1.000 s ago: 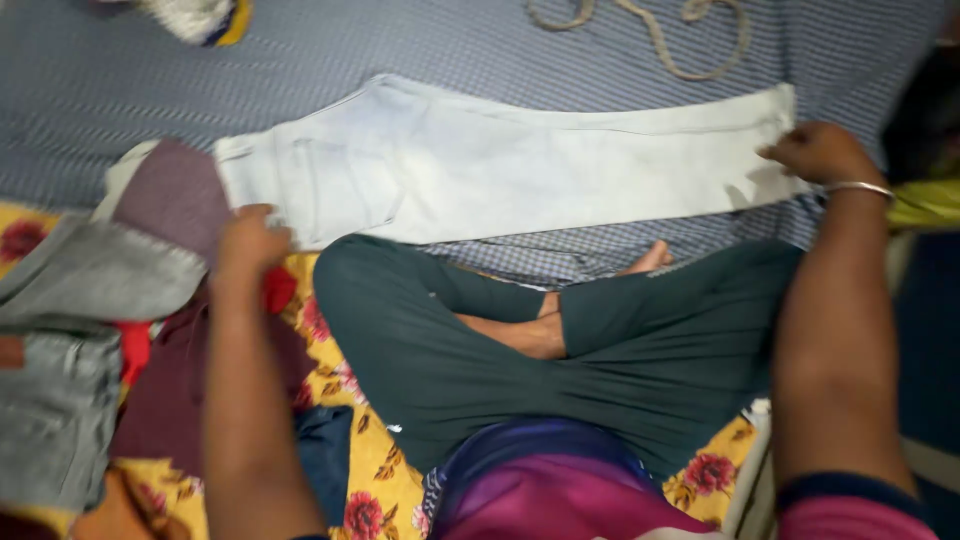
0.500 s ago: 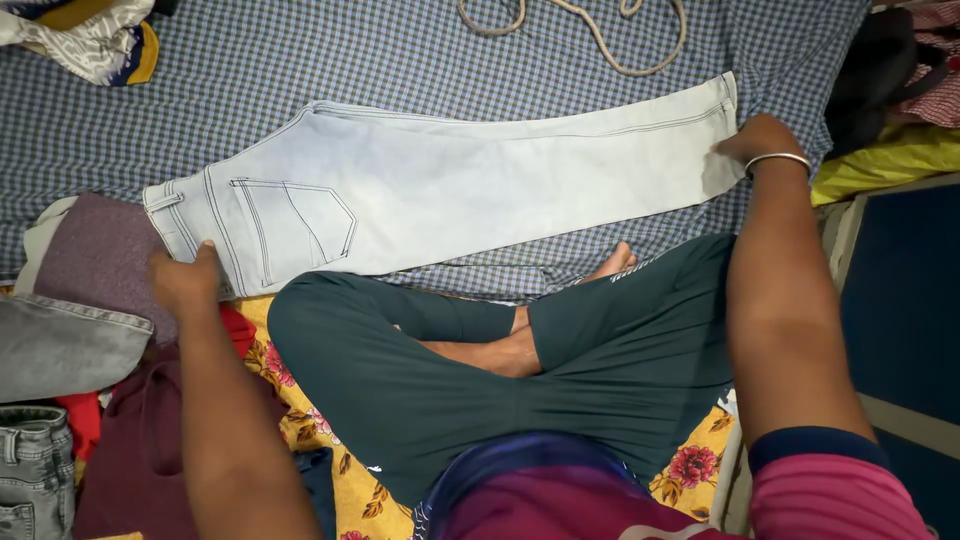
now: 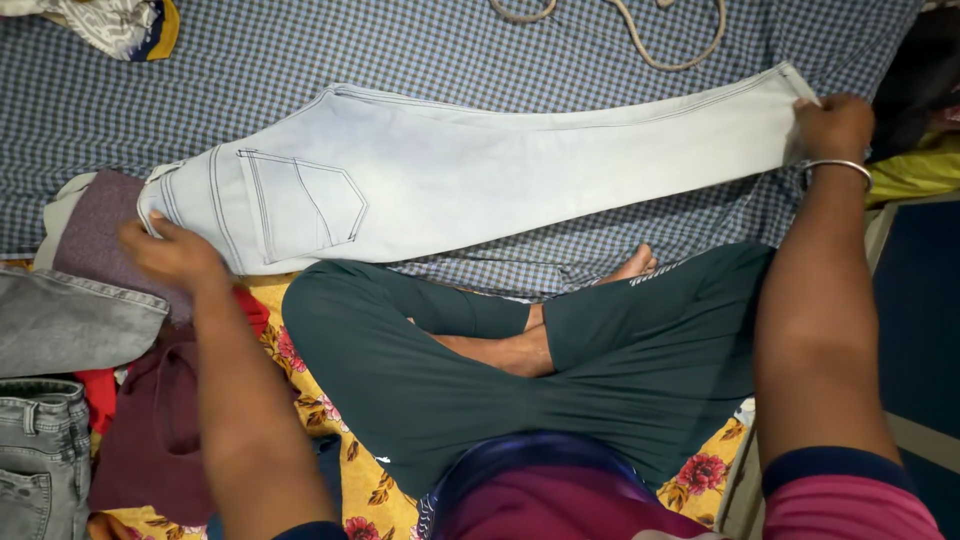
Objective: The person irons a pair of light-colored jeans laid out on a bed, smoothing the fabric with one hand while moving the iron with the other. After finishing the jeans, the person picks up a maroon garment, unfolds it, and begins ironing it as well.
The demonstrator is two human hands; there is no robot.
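Closest to the camera, the person's torso in a maroon and blue top is running off the bottom edge, and the crossed legs in dark green trousers [image 3: 480, 370] are resting on a yellow floral sheet [image 3: 300, 400], one bare foot [image 3: 625, 268] poking out between the knees. On the left, a heap of clothes is piling up: grey jeans [image 3: 40, 460] cut off by the frame, a maroon garment [image 3: 150, 430], a scrap of red cloth mostly buried, and a grey folded piece [image 3: 70, 320] lying over them; how many garments are in that heap is hard to make out. The left hand [image 3: 170, 255] is reaching forward over the heap and gripping the waistband end of the pale blue jeans [image 3: 470, 175], its fingers [image 3: 150, 222] closing on the denim edge, though the fingertips are tucking under the cloth and are hidden. The right hand [image 3: 835, 125], wearing a thin metal bangle [image 3: 838, 165], is pinching the hem of the leg at the far right, fingers clenched on the fabric. The pale blue jeans are lying stretched flat, back pocket up, across a blue checked sheet [image 3: 300, 50] just beyond the knees. Farther off, a coil of light rope [image 3: 640, 40] is lying on the checked sheet, its top cut off, and a crumpled patterned cloth [image 3: 110, 20] is sitting half out of view in the far left corner
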